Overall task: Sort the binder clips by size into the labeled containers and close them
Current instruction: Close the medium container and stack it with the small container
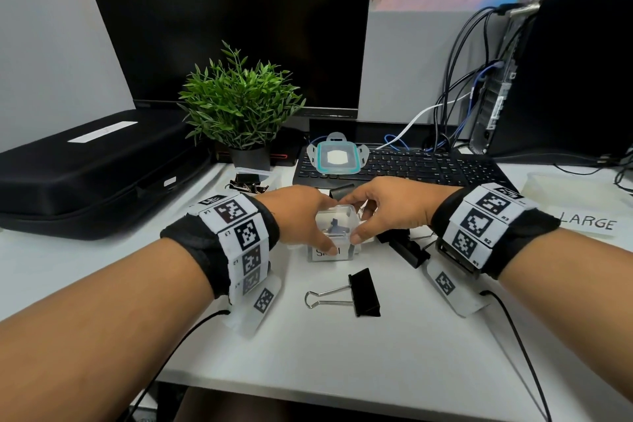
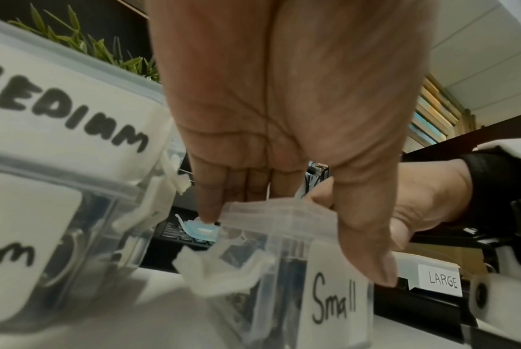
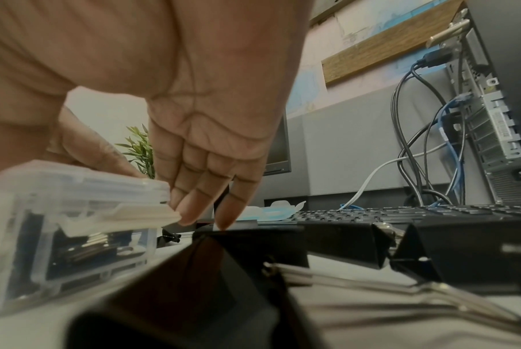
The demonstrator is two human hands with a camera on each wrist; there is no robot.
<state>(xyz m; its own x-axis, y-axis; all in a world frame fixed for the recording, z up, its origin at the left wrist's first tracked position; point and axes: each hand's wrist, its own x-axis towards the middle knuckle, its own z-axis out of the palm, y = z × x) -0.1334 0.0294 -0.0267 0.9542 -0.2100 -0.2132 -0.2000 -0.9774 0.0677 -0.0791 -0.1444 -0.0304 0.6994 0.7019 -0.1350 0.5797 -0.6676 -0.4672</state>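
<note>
A small clear container (image 1: 334,236) labelled "Small" stands mid-desk with its lid on and small clips inside. My left hand (image 1: 318,223) grips it from the left, the thumb (image 2: 369,248) down its front over the label and the fingers on the far side. My right hand (image 1: 359,216) grips it from the right. The right hand's fingers (image 3: 190,212) touch the lid's side flap (image 3: 127,214). One large black binder clip (image 1: 363,291) lies just in front. More large clips (image 1: 404,247) lie under my right wrist.
The "Medium" container (image 1: 251,181), holding clips, sits back left by a potted plant (image 1: 239,103). The "LARGE" container (image 1: 579,195) is at far right. A teal-rimmed lid (image 1: 337,158) lies on the keyboard (image 1: 428,164). A black case (image 1: 85,168) is at left, a computer tower (image 1: 565,72) at back right.
</note>
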